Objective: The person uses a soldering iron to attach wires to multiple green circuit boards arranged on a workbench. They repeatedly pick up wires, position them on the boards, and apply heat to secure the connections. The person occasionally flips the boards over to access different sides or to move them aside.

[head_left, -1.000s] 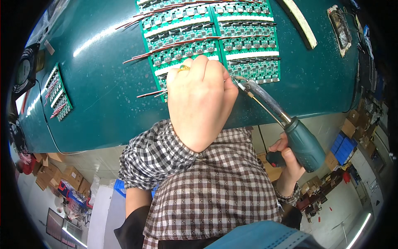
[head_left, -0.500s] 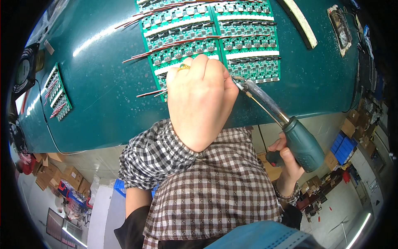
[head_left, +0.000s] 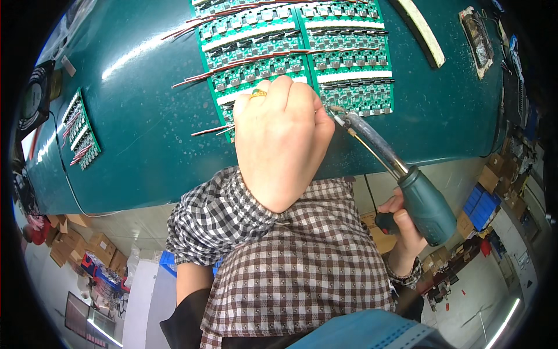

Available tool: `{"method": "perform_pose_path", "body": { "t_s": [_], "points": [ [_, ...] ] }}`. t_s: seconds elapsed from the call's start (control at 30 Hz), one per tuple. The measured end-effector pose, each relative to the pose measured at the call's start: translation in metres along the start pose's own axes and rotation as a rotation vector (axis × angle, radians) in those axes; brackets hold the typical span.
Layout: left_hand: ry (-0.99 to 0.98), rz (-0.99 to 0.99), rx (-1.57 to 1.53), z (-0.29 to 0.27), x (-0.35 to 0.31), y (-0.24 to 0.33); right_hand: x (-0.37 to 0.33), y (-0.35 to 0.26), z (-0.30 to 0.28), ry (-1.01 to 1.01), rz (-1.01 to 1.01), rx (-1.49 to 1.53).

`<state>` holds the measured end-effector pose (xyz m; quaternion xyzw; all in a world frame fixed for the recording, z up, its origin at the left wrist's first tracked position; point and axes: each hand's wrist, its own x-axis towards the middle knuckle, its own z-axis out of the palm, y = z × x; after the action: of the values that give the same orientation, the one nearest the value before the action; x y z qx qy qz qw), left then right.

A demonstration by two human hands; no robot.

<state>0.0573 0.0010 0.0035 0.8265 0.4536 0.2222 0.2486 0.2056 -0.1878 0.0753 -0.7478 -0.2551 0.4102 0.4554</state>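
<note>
My left hand [head_left: 282, 134] is closed in a pinch over the lower edge of the left green circuit board panel [head_left: 254, 55]. Its fingertips are hidden, and so is whatever they pinch. Thin red and white wires [head_left: 212, 131] stick out from beneath it on the left. My right hand [head_left: 407, 224] is wrapped round the green handle of a soldering iron [head_left: 429, 206], which has a thin feed tube along its metal barrel. The tip points up and left, close beside my left fingertips, at the lower edge of the right panel [head_left: 354, 96]. Contact there cannot be made out.
More red and black wires [head_left: 250, 61] lie across the panels in rows. A smaller populated board [head_left: 81, 131] lies at the left, near a black fan [head_left: 38, 96]. A pale curved strip [head_left: 421, 32] and a grimy tray [head_left: 476, 43] lie at the right on the green table [head_left: 151, 145].
The soldering iron and my right hand have shifted slightly down and to the right, its tip easing a little away from my left fingertips. My left hand stays in place.
</note>
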Motion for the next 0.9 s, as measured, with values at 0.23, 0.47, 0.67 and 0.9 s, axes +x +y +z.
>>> {"method": "perform_pose_path", "body": {
  "t_s": [0.23, 0.47, 0.67, 0.9],
  "points": [
    [0.002, 0.002, -0.004, -0.002, 0.000, 0.000, 0.004, -0.005, -0.003, -0.038, -0.012, -0.036],
    [0.008, -0.005, -0.001, 0.000, 0.000, 0.001, 0.002, -0.008, 0.002, 0.003, 0.024, -0.062],
    [0.026, 0.000, -0.012, 0.001, 0.000, -0.001, 0.000, -0.015, 0.006, 0.058, -0.009, -0.075],
    [0.012, -0.005, -0.006, 0.000, 0.001, 0.000, 0.000, -0.009, 0.001, 0.047, 0.004, -0.066]
  ]
}}
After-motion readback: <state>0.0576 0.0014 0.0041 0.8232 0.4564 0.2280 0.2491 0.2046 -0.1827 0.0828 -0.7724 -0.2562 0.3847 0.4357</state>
